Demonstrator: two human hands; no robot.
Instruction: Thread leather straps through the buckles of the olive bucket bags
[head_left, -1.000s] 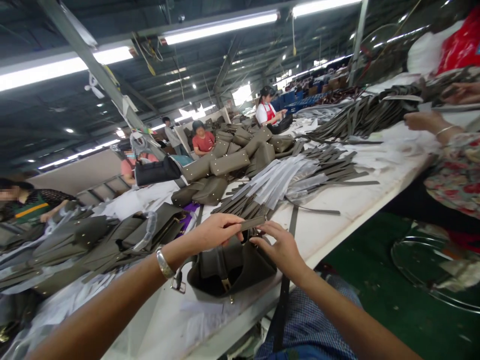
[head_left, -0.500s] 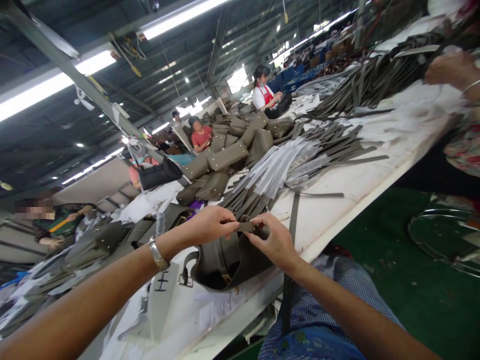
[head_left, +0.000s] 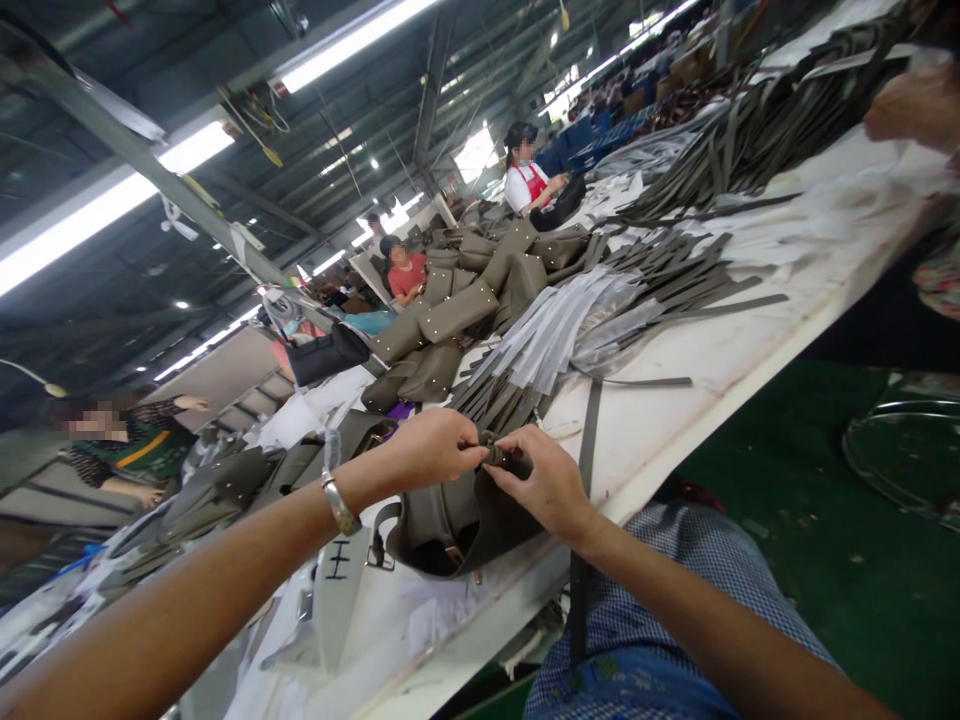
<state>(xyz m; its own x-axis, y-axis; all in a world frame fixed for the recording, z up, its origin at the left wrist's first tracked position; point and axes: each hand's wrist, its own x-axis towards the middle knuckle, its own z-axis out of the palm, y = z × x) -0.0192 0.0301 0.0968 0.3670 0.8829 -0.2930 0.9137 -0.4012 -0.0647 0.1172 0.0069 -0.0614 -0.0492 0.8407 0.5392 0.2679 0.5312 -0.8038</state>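
Note:
An olive-grey handbag (head_left: 429, 505) lies on the table edge in front of me, its dark opening facing me. Above its rim, my left hand (head_left: 439, 445) pinches the end of a short olive strap (head_left: 493, 455) between thumb and fingers. The same strap is gripped from the other side by my right hand (head_left: 546, 482), whose fingertips almost touch the left ones. A buckle (head_left: 380, 560) hangs from a side strap at the bag's left end. My fingers hide most of the held strap.
Finished olive bags (head_left: 457, 315) are heaped beyond my hands. Bundles of loose straps (head_left: 637, 290), some plastic-wrapped, cover the white table (head_left: 660, 425). One long strap (head_left: 590, 430) drapes over the near edge. A co-worker's hand (head_left: 911, 108) is at far right; other people sit across the table.
My hands have drawn closer together, so less of the strap shows between the fingertips. The bag stays in place. The co-worker's hand at right has shifted slightly.

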